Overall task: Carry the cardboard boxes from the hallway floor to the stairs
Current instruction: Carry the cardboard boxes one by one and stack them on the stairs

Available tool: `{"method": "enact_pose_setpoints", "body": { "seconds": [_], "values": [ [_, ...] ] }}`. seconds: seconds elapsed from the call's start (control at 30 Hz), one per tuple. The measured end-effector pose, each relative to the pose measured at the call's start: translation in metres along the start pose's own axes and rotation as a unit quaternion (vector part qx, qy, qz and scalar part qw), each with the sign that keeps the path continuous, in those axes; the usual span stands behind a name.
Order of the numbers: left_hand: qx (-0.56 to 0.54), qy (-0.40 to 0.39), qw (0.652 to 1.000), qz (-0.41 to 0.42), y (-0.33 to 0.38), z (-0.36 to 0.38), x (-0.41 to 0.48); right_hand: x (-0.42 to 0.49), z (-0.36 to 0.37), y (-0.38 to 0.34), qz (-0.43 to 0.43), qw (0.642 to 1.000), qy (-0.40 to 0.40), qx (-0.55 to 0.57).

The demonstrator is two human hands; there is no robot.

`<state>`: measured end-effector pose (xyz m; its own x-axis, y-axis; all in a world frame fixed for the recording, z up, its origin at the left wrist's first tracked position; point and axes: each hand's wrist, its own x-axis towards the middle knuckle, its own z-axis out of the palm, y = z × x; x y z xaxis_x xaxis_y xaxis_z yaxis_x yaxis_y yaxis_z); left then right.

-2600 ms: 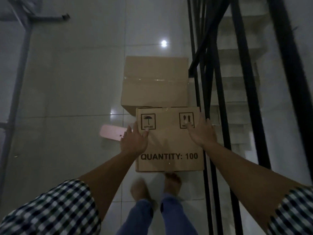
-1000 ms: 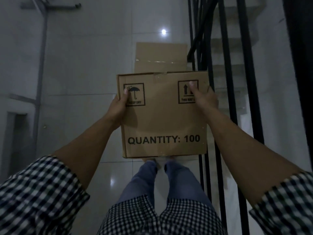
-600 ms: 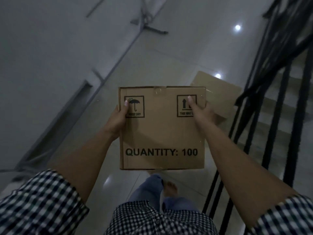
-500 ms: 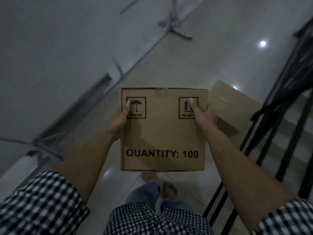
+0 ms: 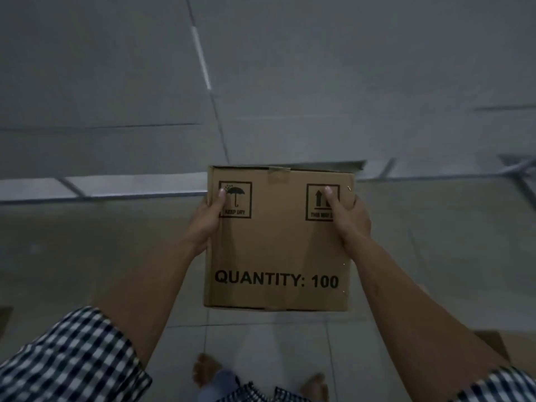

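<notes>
Cardboard box (image 5: 278, 250) marked QUANTITY: 100 is off ground, held upright in mid-air ahead of person, above tiled floor (image 5: 261, 338). Left hand (image 5: 206, 221) clasps left edge, right hand (image 5: 352, 221) clasps right edge, thumbs pressed on near face, fingers hidden round sides. Pickup judged done. Stairs not in view; carry and set-down remain. Cardboard corner (image 5: 517, 343) low at right, likely second box left to move.

Matt brown cardboard box (image 5: 278, 245) over smooth pale floor tiles (image 5: 261, 340).
Smooth tape strip (image 5: 279, 173) at the box's top edge; checked cloth sleeve (image 5: 72, 361) to its lower left.
</notes>
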<state>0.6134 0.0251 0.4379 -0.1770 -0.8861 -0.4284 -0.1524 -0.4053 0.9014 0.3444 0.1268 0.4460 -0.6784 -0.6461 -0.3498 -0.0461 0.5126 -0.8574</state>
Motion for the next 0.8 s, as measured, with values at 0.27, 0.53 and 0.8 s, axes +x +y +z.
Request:
{"method": "enact_pose_setpoints", "body": {
  "seconds": [0.27,0.53,0.8],
  "values": [
    [-0.079,0.155,0.985,0.009,-0.013,-0.255,-0.008,-0.063,0.253,-0.093,-0.098,0.979,-0.167,-0.061],
    [-0.147,0.315,0.938,-0.004,-0.030,-0.452,-0.054,-0.157,0.463,-0.156,-0.170,0.931,-0.301,-0.112],
    [-0.239,0.452,0.859,-0.012,-0.054,-0.582,-0.082,-0.228,0.644,-0.201,-0.245,0.850,-0.441,-0.155]
  ]
}}
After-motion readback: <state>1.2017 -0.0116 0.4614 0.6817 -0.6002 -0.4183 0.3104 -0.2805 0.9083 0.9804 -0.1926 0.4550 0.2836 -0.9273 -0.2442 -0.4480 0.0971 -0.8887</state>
